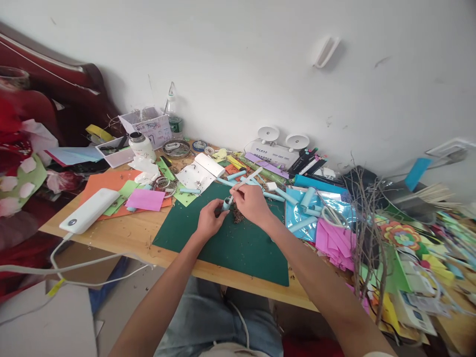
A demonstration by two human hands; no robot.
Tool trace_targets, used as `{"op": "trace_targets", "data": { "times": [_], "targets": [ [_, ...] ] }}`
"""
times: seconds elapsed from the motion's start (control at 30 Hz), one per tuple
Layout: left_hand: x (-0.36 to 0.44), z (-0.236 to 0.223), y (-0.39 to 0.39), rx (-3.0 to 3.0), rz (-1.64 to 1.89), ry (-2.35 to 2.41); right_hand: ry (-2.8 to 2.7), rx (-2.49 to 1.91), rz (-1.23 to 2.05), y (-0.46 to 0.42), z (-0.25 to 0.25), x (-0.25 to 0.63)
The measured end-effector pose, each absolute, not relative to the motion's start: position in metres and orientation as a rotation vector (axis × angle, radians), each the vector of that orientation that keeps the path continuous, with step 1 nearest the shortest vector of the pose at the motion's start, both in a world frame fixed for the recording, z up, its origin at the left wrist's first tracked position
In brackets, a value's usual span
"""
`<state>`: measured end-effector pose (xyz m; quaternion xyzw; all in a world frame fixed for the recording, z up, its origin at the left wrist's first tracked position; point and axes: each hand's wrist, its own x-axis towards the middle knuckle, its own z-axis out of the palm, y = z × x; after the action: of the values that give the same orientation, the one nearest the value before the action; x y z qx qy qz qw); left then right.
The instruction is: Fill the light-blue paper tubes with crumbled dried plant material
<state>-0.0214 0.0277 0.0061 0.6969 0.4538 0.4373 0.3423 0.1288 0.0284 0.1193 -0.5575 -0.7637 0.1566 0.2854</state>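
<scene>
Pale blue, registers as a tube (226,203) over the green mat (245,258), grasped in the grip of the left hand (210,218) with a whitish strip (256,173) pinched by the right hand (252,203) near its mouth, and could crumple from over-squeezing or scatter brown crumbs (238,216) if knocked.

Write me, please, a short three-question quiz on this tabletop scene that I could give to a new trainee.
1. What does the left hand hold: (a) a paper flower, (b) a small blue tube, or (c) a white bottle?
2. True or false: the white device lies to the left of the green mat.
3. What does the right hand hold, and where is its lower end?

Key: 1: b. 2: True. 3: A thin pale stick; close to the tube's open end.
</scene>
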Motion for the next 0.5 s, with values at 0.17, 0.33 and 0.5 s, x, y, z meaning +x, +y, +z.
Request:
{"op": "trace_targets", "data": {
  "times": [0.17, 0.33, 0.5],
  "targets": [
    [-0.0211, 0.0044, 0.0288, 1.804, 1.141, 1.187, -2.102, -1.526, 0.326, 0.0265, 0.12, 0.128],
    [-0.0205, 0.0028, 0.0294, 1.802, 1.143, 1.19, -2.072, -1.499, 0.343, 0.0257, 0.117, 0.1267],
    [-0.0206, 0.004, 0.0286, 1.813, 1.146, 1.193, -2.007, -1.453, 0.418, 0.0242, 0.1139, 0.1252]
  ]
}}
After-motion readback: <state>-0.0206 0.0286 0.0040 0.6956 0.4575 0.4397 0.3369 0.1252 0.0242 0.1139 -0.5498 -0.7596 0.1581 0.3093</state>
